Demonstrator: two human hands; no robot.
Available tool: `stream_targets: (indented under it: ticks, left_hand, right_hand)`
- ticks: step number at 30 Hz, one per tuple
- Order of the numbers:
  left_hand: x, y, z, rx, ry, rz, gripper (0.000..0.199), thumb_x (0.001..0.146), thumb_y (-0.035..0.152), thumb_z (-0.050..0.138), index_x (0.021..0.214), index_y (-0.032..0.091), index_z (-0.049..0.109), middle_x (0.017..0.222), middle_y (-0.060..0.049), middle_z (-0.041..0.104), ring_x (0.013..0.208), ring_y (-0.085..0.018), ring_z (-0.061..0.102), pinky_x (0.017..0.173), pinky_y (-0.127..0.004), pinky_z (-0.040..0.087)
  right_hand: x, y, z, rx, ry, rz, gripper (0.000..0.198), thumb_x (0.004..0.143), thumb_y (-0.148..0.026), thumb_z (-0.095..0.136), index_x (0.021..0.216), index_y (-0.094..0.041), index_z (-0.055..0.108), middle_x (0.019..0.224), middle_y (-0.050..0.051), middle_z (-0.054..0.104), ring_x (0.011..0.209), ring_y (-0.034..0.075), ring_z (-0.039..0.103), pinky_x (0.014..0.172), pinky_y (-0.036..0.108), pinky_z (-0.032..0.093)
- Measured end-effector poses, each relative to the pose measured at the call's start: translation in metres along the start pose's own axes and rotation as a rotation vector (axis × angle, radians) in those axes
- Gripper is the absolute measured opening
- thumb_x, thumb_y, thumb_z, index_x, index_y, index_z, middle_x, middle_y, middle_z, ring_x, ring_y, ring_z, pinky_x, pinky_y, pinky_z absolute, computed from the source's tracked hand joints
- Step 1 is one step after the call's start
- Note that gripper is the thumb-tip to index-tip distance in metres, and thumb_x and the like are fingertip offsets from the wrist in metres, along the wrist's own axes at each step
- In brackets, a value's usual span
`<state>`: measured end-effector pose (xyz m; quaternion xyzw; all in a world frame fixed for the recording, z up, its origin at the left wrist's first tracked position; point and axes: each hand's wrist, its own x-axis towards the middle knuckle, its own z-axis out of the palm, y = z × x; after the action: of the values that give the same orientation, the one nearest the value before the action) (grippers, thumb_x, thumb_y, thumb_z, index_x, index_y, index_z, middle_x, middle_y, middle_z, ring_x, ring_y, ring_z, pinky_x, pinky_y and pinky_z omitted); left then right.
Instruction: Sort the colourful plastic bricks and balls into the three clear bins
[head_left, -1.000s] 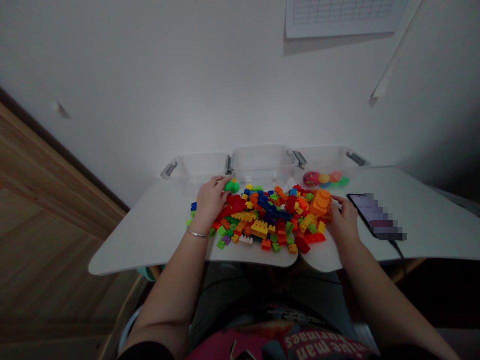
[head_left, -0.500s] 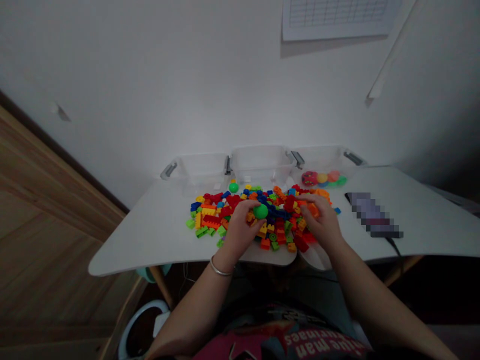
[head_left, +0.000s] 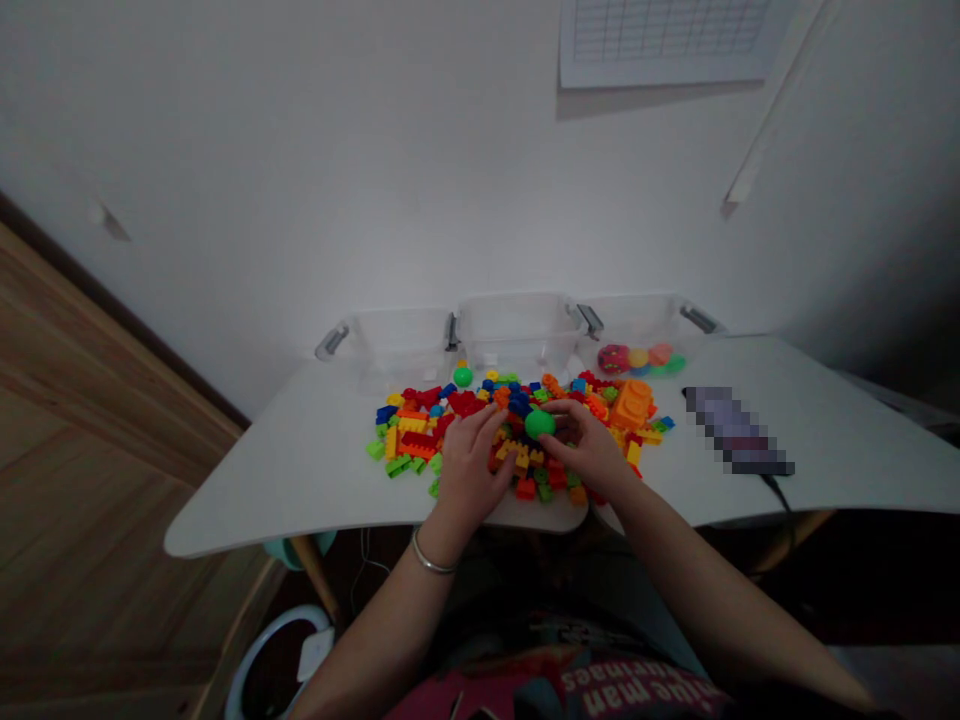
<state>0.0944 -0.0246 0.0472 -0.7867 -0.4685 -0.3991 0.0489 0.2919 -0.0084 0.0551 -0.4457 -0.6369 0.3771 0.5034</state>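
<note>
A green ball sits between the fingers and thumb of my right hand, above a pile of toy building blocks. My left hand, with a bangle at the wrist, is over the left part of the pile. Its fingers are apart, close to some yellow-orange blocks, and I see nothing held in it. Another green ball lies behind the pile. To the right of my right hand is a large orange block.
Clear plastic bins stand along the wall: a left bin, a middle bin and a right bin. Colourful round toys show in the right one. A phone with a cable lies on the white table.
The green ball has passed from my left hand to my right hand. My right hand has moved left, uncovering the orange block, and my left fingers have opened.
</note>
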Motion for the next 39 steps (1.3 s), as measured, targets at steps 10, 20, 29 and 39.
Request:
stream_targets:
  ticks: [10, 20, 29, 39]
  left_hand:
    - [-0.022, -0.023, 0.001, 0.358, -0.154, -0.103, 0.062, 0.089, 0.038, 0.056, 0.148, 0.024, 0.042, 0.158, -0.015, 0.033, 0.146, -0.036, 0.029, 0.116, -0.064, 0.019]
    - [-0.02, -0.022, 0.004, 0.378, -0.142, -0.096, 0.055, 0.092, 0.04, 0.052, 0.144, 0.024, 0.048, 0.155, -0.017, 0.039, 0.143, -0.036, 0.035, 0.116, -0.065, 0.019]
    - [-0.023, -0.025, 0.005, 0.353, -0.139, -0.101, 0.057, 0.092, 0.04, 0.052, 0.146, 0.025, 0.045, 0.154, -0.016, 0.04, 0.14, -0.035, 0.039, 0.116, -0.062, 0.022]
    - [-0.024, -0.026, 0.005, 0.324, -0.132, -0.087, 0.055, 0.091, 0.039, 0.053, 0.144, 0.023, 0.048, 0.153, -0.016, 0.04, 0.139, -0.036, 0.04, 0.115, -0.06, 0.027]
  right_hand:
    - [0.006, 0.019, -0.033, 0.071, 0.312, -0.03, 0.046, 0.072, -0.05, 0.074, 0.107, -0.027, 0.055, 0.095, 0.005, 0.067, 0.083, 0.023, 0.066, 0.074, 0.041, 0.058]
    - [0.066, 0.022, -0.122, -0.298, 0.709, -0.196, 0.049, 0.074, -0.047, 0.066, 0.113, -0.021, 0.054, 0.108, 0.01, 0.064, 0.091, 0.022, 0.065, 0.083, 0.042, 0.056]
    - [0.126, 0.036, -0.173, -0.673, 0.694, -0.228, 0.04, 0.077, -0.032, 0.058, 0.114, -0.018, 0.063, 0.115, 0.013, 0.062, 0.095, 0.023, 0.062, 0.087, 0.042, 0.055]
    - [0.135, 0.058, -0.175, -0.917, 0.572, -0.034, 0.04, 0.078, -0.029, 0.052, 0.112, -0.019, 0.07, 0.12, 0.014, 0.061, 0.114, 0.03, 0.056, 0.102, 0.051, 0.042]
